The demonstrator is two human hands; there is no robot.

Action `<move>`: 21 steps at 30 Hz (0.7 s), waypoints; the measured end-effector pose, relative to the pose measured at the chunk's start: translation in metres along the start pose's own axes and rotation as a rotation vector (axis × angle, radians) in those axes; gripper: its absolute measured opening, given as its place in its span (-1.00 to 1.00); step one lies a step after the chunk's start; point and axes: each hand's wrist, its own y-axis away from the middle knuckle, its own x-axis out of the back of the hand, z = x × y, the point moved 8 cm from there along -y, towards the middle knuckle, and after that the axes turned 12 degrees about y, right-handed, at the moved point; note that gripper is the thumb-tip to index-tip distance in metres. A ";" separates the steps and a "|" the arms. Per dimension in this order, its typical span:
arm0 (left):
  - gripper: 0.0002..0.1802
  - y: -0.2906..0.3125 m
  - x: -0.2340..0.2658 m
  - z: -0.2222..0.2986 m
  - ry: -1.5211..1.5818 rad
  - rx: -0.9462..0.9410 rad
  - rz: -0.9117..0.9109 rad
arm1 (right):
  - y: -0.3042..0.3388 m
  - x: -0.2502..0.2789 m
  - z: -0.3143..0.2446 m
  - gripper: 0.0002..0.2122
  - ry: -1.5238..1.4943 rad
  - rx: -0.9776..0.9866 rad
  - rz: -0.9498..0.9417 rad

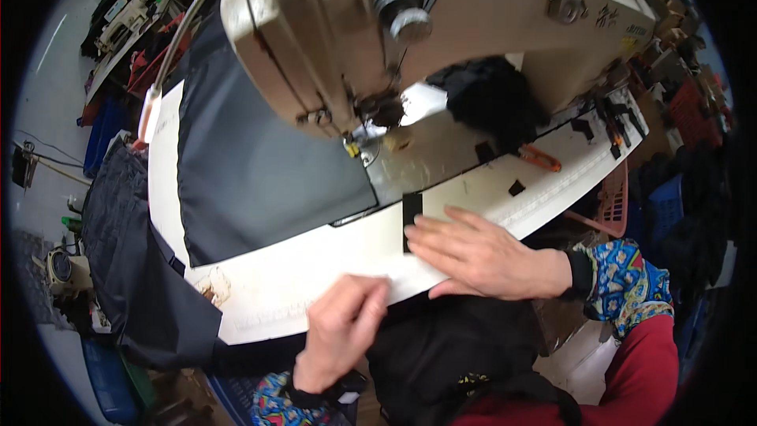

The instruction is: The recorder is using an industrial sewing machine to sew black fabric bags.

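My right hand (481, 256) lies flat near the table's front edge, its fingers stretched out and their tips on a short black strip (412, 207). The strip's lower part passes under those fingertips. To the left, my left hand (344, 323) is closed over the same edge; whatever its fingers hold, if anything, is hidden. Beyond both hands stands a beige sewing machine (473, 8), with its needle and presser foot (355, 148) over the bed. A large dark grey fabric piece (260, 166) spreads left of the needle, its right edge close to the presser foot.
The white table (276, 288) carries a bunched black fabric heap (493, 99) under the machine arm, an orange-handled cutter (540, 158) and small black scraps (516, 188). More dark fabric (134, 260) hangs off the left side. A pink basket (611, 205) sits below the right edge.
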 end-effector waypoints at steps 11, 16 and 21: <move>-0.82 0.071 -0.051 -0.049 0.912 0.476 0.287 | 0.028 0.018 -0.063 -0.79 -0.201 0.191 0.451; -0.85 0.070 -0.052 -0.028 0.949 0.435 0.247 | 0.028 0.016 -0.030 -0.85 -0.655 -0.438 0.421; -0.87 0.064 -0.053 -0.021 0.935 0.379 0.213 | 0.036 -0.002 -0.023 -0.90 -0.982 -0.658 0.266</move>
